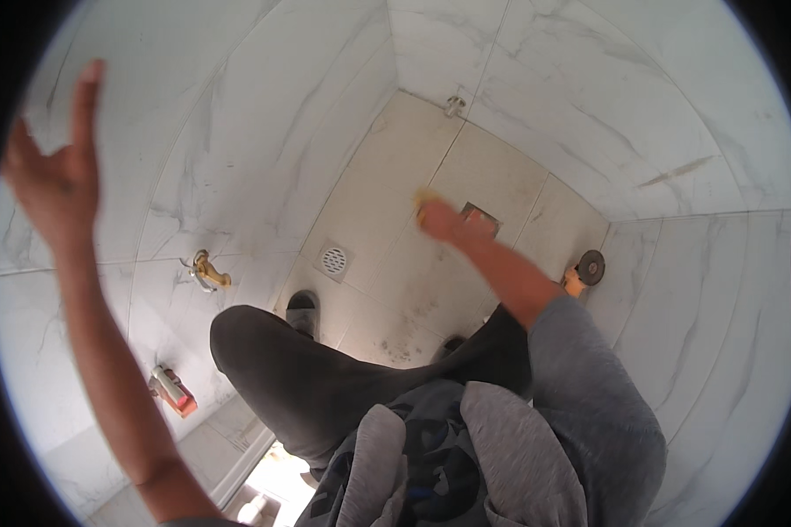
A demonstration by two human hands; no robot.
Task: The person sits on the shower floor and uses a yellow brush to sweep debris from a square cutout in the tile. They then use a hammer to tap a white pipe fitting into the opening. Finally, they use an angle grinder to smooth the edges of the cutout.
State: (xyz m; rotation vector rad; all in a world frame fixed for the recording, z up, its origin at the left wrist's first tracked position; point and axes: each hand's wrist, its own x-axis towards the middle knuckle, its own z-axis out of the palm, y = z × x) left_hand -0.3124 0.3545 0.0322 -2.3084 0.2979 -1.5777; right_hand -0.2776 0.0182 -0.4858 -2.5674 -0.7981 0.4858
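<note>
My left hand (57, 180) is raised at the far left, its fingers spread, against the marbled wall tiles (228, 123). Whether the palm touches the tiles I cannot tell. Out over the beige floor tiles (395, 255), my right hand (444, 221) is closed round a small yellow thing (427, 197), smeared by motion, so its kind does not show. Just beyond that wrist is a square recess (483, 216) in the floor, partly hidden by my arm.
A brass tap (209, 270) and a valve with a red part (176, 392) stick out from the left wall. A round-holed floor drain (334, 259) lies left of centre. By the right wall stands an orange angle grinder (582, 273). A metal fitting (454, 106) is at the far wall.
</note>
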